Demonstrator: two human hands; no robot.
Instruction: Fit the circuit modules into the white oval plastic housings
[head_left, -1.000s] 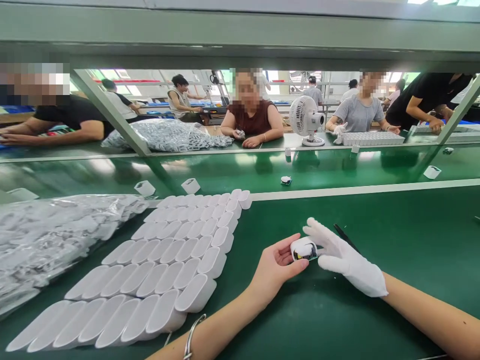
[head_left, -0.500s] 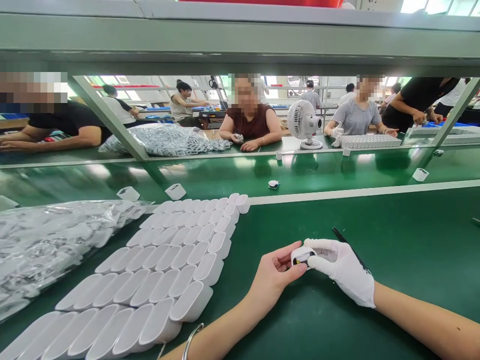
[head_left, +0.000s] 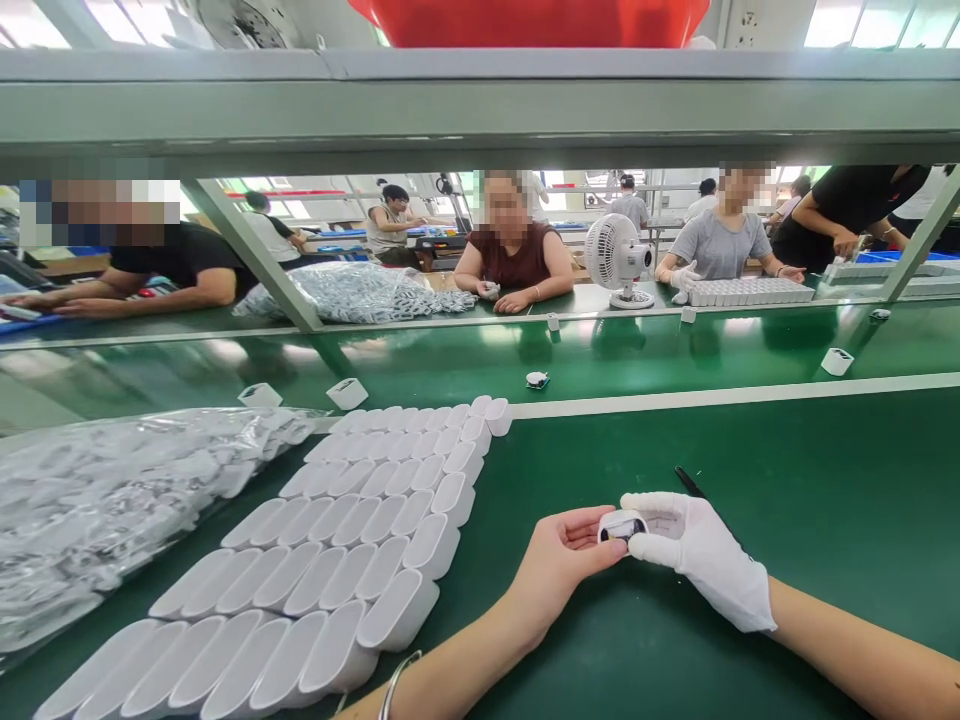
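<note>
Between my two hands, above the green table, is a small white plastic housing (head_left: 616, 520) with dark and yellowish parts showing inside. My bare left hand (head_left: 562, 552) pinches its left side between thumb and fingers. On the right side, my right hand (head_left: 694, 545), in a white glove, grips it with thumb and fingertips. A black pen-like tool (head_left: 688, 481) lies on the table behind the gloved hand, which partly hides it. Left of my hands stand rows of white oval cups (head_left: 330, 530), packed close together.
A clear plastic bag of white parts (head_left: 135, 500) lies at far left. White housings (head_left: 347, 393) and a small part on a green board (head_left: 537, 381) sit on the strip beyond the white line. Across stand a white fan (head_left: 619, 255) and seated co-workers (head_left: 517, 260). A shelf beam (head_left: 480, 110) crosses overhead.
The view has tilted up and shifted slightly, so more of the red bin above shows. Both hands still hold the housing, which has turned a little, its inside facing me more.
</note>
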